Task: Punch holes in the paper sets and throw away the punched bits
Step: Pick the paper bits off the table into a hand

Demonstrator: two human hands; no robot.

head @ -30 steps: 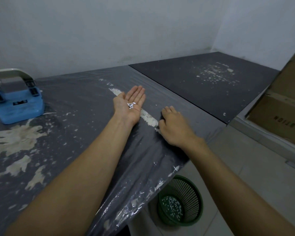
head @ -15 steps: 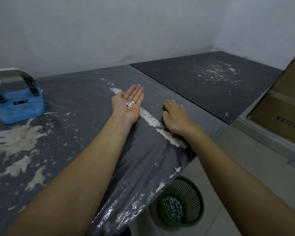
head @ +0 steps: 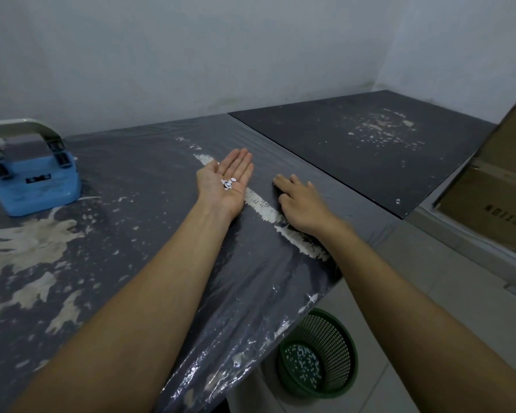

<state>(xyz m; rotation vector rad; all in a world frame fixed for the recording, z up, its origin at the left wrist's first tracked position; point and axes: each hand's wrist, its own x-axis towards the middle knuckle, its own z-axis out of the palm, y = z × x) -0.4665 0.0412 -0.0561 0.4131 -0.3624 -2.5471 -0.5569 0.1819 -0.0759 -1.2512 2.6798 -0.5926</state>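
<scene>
A: Where are the punched bits?

B: One small cluster of white bits (head: 228, 184) lies in the palm of the left hand (head: 225, 181). That hand is palm up, fingers straight and together, resting on the bench (head: 131, 234) near the middle of its right half. A second lot of bits (head: 303, 360) covers the bottom of the green basket (head: 334, 332).

A: Where does the basket stand?

B: On the tiled floor, below the bench's front right corner, upright, mesh walls, nothing else seen inside.

A: The right hand?

B: The right hand (head: 301, 205) is palm down on the bench, just right of the left hand, fingers spread and fairly flat, holding nothing. It rests beside a white streak (head: 262, 205) on the plastic covering.

A: The punch?

B: The blue punch (head: 32, 177) sits toward the bench's far left, well apart from both hands. I cannot tell what its tray holds.

A: Anything else?

B: A cardboard box (head: 495, 198) at the right edge of view, beyond a second dark table (head: 340, 150).
</scene>
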